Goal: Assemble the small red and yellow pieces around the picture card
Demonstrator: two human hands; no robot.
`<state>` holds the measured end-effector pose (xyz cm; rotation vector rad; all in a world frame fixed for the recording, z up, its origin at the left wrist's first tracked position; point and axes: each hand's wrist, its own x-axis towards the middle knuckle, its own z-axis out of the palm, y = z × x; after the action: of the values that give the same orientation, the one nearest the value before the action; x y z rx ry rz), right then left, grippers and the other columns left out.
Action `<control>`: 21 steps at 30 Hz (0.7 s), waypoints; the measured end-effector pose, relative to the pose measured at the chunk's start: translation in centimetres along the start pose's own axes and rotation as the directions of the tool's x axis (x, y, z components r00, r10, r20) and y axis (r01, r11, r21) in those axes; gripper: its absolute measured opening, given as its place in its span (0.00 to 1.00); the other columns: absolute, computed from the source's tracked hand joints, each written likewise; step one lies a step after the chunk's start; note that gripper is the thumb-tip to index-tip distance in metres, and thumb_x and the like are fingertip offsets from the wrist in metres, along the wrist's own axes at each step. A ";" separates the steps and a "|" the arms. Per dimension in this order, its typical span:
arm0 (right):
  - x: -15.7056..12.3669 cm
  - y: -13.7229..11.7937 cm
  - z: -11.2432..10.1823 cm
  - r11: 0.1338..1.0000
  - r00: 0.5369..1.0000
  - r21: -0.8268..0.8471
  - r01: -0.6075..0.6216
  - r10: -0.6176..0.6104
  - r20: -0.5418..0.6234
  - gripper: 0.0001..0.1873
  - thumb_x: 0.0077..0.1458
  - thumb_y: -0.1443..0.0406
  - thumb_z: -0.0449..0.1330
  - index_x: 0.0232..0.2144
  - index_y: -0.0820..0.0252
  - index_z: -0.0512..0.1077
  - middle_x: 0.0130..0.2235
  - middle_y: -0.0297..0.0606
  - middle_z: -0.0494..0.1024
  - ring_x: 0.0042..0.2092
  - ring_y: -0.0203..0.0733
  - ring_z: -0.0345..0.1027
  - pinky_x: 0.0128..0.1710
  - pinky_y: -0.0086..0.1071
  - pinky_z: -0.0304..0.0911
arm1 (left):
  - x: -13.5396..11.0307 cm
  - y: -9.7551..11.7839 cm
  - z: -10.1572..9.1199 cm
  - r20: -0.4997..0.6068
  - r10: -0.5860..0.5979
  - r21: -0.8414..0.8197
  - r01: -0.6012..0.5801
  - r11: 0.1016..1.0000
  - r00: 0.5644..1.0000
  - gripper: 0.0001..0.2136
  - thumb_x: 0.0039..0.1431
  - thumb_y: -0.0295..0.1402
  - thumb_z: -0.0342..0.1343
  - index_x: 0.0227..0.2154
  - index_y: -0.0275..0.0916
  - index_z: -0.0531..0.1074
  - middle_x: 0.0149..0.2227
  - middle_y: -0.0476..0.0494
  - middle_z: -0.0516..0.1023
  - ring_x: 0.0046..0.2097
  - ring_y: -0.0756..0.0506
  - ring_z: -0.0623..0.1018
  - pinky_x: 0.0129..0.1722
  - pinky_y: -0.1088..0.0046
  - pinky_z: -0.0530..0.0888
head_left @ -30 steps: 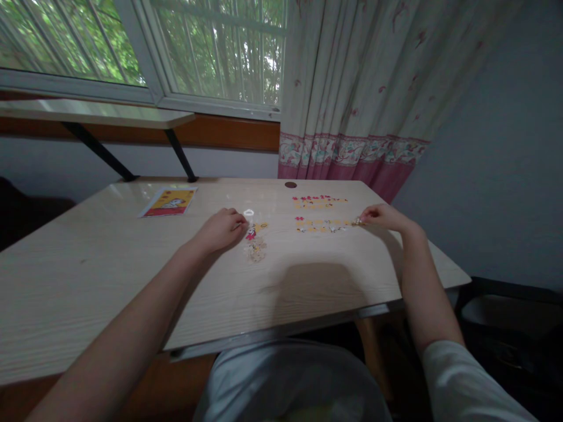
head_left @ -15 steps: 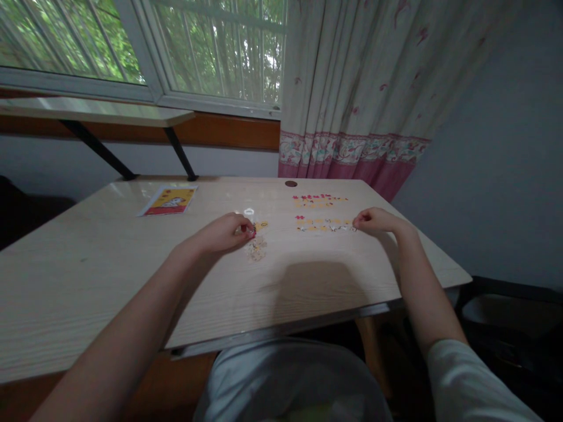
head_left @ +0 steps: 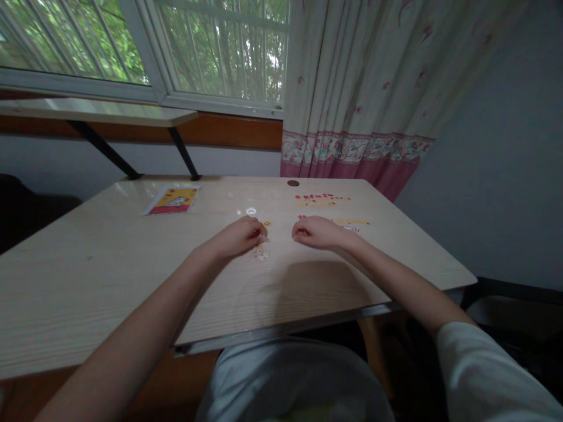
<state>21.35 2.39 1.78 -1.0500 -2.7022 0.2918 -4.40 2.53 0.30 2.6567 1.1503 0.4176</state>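
Observation:
My left hand (head_left: 248, 235) is closed in a pinch just above a small heap of loose jigsaw pieces (head_left: 261, 254). What its fingertips hold, if anything, is hidden. A yellow piece (head_left: 267, 223) lies just beyond those fingers. To the right, my right hand (head_left: 316, 232) is also closed, fingers curled, low over the table at the left end of the nearer rows of pieces (head_left: 356, 223), covering part of them. Whatever may be in its fingertips cannot be made out. Farther back lie rows of pink and yellow pieces (head_left: 321, 199).
A red and yellow picture sheet (head_left: 176, 201) lies at the back left of the wooden table (head_left: 132, 275). A round cable hole (head_left: 293, 183) is near the rear edge. The raised shelf (head_left: 132, 111) stands at the back left, and a curtain (head_left: 352, 117) hangs behind the table.
My right hand has moved left from the right end of the nearer rows to their left end. My left hand has stayed by the heap. The view has shifted slightly.

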 end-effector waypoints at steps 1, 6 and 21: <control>0.4 -0.5 0.3 1.000 1.000 -0.012 0.006 -0.006 -0.022 0.10 0.54 0.67 0.55 0.32 0.59 0.76 0.30 0.37 0.77 0.31 0.35 0.66 0.30 0.27 0.54 | 0.0 0.1 0.2 -0.006 -0.008 -0.001 0.008 1.000 1.000 0.08 0.57 0.33 0.51 0.32 0.37 0.74 0.30 0.43 0.74 0.36 0.45 0.72 0.39 0.70 0.68; 1.4 -1.6 1.7 0.999 0.994 -0.033 -0.034 0.030 -0.109 0.10 0.57 0.66 0.55 0.35 0.59 0.76 0.31 0.37 0.77 0.33 0.36 0.67 0.33 0.28 0.54 | 0.3 0.3 1.1 -0.072 -0.037 0.016 0.038 0.999 0.997 0.08 0.57 0.34 0.52 0.34 0.38 0.75 0.33 0.43 0.74 0.36 0.46 0.72 0.37 0.71 0.67; 1.7 -2.6 4.5 0.997 0.980 0.060 -0.039 0.050 -0.193 0.15 0.59 0.60 0.56 0.44 0.61 0.74 0.39 0.41 0.76 0.41 0.39 0.69 0.42 0.30 0.60 | -0.2 -0.2 -0.7 -0.039 -0.055 -0.039 0.053 0.998 0.998 0.12 0.55 0.38 0.55 0.34 0.37 0.79 0.31 0.42 0.78 0.35 0.45 0.74 0.37 0.71 0.67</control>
<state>17.17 1.19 -1.55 -1.0648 -2.4863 0.2574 -4.87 2.58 0.92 2.5898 1.2106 0.4808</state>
